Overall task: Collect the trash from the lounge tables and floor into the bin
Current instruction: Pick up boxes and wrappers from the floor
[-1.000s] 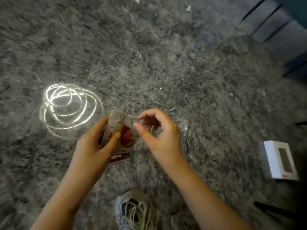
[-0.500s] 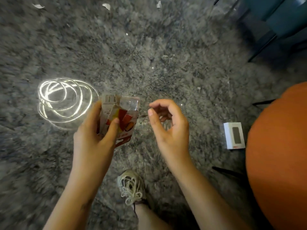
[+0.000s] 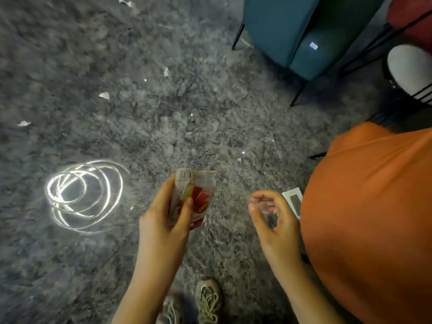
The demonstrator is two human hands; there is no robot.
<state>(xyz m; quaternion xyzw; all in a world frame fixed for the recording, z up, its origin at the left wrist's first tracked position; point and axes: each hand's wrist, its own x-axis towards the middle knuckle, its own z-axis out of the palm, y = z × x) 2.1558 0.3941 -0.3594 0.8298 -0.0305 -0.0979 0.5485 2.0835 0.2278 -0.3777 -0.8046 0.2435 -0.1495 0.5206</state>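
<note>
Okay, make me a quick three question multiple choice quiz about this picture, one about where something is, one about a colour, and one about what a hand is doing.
1. Where does the small white box lie?
A. on the rug beside the orange seat
B. on the teal chair
C. in the left hand

2. What colour is the chair at the top of the view?
A. yellow
B. teal
C. white

3. What is the left hand doing?
A. resting flat on the rug
B. gripping a drink carton
C. holding the glowing coil

Answers:
1. A: the box sits on the grey rug, partly hidden by the orange seat.
2. B: its upholstery is blue-green.
3. B: fingers and thumb wrap round the red-printed carton, held above the rug; the right hand is curled near it, apart from the carton.
</note>
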